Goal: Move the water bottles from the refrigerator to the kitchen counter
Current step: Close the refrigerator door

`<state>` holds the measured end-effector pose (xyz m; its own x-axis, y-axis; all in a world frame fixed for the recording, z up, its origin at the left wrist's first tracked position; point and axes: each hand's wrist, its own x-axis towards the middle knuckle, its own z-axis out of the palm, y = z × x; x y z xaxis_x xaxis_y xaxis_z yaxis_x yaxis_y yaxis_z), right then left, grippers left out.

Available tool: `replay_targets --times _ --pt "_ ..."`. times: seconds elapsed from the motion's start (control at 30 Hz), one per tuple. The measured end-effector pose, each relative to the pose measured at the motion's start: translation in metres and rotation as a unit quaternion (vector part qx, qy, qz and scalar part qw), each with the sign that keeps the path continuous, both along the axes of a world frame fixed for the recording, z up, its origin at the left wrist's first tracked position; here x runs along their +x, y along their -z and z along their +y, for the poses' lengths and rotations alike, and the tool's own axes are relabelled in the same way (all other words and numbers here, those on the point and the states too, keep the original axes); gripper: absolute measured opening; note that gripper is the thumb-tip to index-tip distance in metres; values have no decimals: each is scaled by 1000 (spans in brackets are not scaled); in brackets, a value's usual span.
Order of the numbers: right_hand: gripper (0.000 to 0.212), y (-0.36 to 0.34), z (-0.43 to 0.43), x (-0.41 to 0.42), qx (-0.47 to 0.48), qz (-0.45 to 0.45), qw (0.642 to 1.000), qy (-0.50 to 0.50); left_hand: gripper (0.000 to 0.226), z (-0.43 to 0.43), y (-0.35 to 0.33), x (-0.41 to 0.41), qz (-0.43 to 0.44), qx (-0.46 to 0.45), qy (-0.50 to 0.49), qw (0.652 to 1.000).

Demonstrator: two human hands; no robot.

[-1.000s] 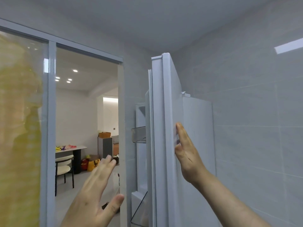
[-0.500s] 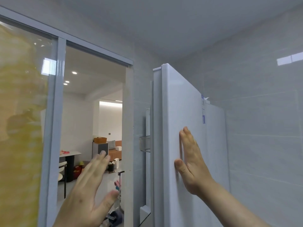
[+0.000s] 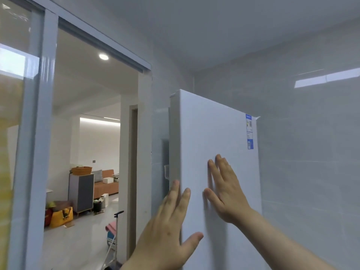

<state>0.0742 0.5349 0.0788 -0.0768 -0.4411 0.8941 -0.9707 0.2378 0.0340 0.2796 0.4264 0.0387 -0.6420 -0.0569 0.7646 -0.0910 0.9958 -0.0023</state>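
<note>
Both hands lie flat on the white outer face of the refrigerator door [image 3: 218, 145], which fills the centre and lower right of the frame. This placement suits pushing the panel, not gripping it: judged from the flat palms, the step in hand is swinging the door shut.

The right hand [image 3: 226, 190] sits mid-panel, right of centre, fingers extended upward and close together, palm on the surface. It is fully open and holds nothing. The forearm rises from the lower right corner.

The left hand [image 3: 167, 228] sits at the lower centre, at the door's free edge [image 3: 175, 141]. Its fingers are spread, with fingertips over the edge and thumb on the face. It is open and holds nothing.

No water bottles are visible, and the refrigerator interior is hidden behind the door. No desk is in frame. A doorway [image 3: 93, 133] occupies the left half.
</note>
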Motion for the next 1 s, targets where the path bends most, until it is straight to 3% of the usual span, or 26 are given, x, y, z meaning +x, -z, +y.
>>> replay_targets --times 0.23,0.43,0.53,0.67,1.0 --pt "73 -4 -47 -38 35 27 997 59 101 -59 12 -34 49 -29 -84 995" --pt "73 -6 -89 -72 19 86 994 73 132 -105 8 -59 51 -4 -177 983" --pt "74 -6 -108 -88 -5 97 993 67 122 -135 10 -78 70 -31 -211 975" --pt "74 -5 -129 -106 -33 122 990 64 89 -167 7 -99 84 -84 -206 971" --pt "74 -4 -154 -160 -23 143 981 132 94 -249 1 -160 114 -146 -178 966"
